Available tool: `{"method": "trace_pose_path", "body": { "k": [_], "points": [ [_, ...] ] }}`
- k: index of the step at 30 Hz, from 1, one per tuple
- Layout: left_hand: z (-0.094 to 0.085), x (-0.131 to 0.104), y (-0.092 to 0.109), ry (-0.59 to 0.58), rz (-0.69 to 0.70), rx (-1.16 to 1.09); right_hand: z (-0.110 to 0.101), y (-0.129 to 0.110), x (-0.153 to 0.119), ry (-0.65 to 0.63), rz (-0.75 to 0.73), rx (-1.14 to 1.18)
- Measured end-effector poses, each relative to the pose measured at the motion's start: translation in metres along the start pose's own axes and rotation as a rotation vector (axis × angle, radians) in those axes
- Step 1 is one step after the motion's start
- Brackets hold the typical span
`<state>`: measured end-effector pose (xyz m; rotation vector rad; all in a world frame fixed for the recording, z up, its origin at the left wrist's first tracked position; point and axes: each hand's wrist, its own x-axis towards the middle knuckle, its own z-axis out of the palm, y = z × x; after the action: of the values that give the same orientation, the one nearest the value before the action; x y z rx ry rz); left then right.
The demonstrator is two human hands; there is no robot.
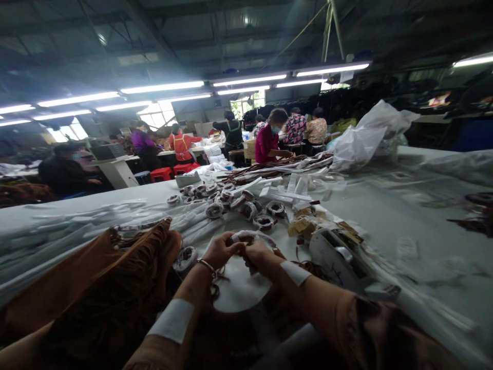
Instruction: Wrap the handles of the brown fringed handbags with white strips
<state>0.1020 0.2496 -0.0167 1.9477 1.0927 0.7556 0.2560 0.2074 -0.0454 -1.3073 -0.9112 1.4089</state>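
My left hand and my right hand meet over the near edge of the table. Both pinch a small coiled strip wrapped in clear film, fingertips touching. A bracelet circles my left wrist, and white tape bands sit on both forearms. A pale round piece lies just under my hands. Beyond them lie several wrapped coils in a loose cluster.
Brown fringed cloth is heaped at the left. A tape dispenser and tan paper tags sit right of my hands. White strips and a large plastic bag lie farther back. Several people work at benches behind.
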Motion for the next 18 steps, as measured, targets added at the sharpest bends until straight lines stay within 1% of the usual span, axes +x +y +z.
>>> {"method": "trace_pose_path", "body": {
  "k": [2,3,5,6,8,9,10,11,12,13,15,17,18],
  "points": [
    [-0.004,0.005,-0.004,-0.024,-0.029,0.037,-0.029,-0.014,-0.013,-0.002,-0.029,-0.154],
    [-0.006,0.007,-0.005,-0.021,-0.049,0.105,-0.047,-0.020,-0.020,0.016,-0.055,-0.215],
    [-0.009,0.011,-0.004,0.025,-0.101,0.286,-0.086,-0.029,-0.035,0.066,-0.128,-0.340],
    [-0.008,0.012,0.000,0.072,-0.126,0.377,-0.105,-0.030,-0.042,0.088,-0.163,-0.454],
    [0.003,0.012,0.011,0.188,-0.147,0.509,-0.135,-0.027,-0.054,0.096,-0.184,-0.747],
    [0.012,0.011,0.018,0.223,-0.137,0.556,-0.145,-0.023,-0.059,0.075,-0.172,-0.880],
    [0.024,0.008,0.024,0.226,-0.112,0.607,-0.151,-0.020,-0.062,0.044,-0.154,-0.982],
    [0.036,0.006,0.030,0.194,-0.076,0.652,-0.154,-0.017,-0.065,0.019,-0.140,-1.042],
    [0.050,0.003,0.034,0.127,-0.031,0.684,-0.153,-0.015,-0.068,0.007,-0.146,-1.091],
    [0.063,0.000,0.037,0.032,0.015,0.703,-0.150,-0.015,-0.069,0.013,-0.168,-1.140],
    [0.084,-0.003,0.037,-0.145,0.080,0.728,-0.138,-0.019,-0.072,0.041,-0.251,-1.230],
    [0.096,-0.003,0.034,-0.226,0.095,0.749,-0.123,-0.027,-0.071,0.018,-0.346,-1.294],
    [0.098,-0.002,0.032,-0.234,0.092,0.764,-0.115,-0.031,-0.069,-0.017,-0.391,-1.322]
  ]
}}
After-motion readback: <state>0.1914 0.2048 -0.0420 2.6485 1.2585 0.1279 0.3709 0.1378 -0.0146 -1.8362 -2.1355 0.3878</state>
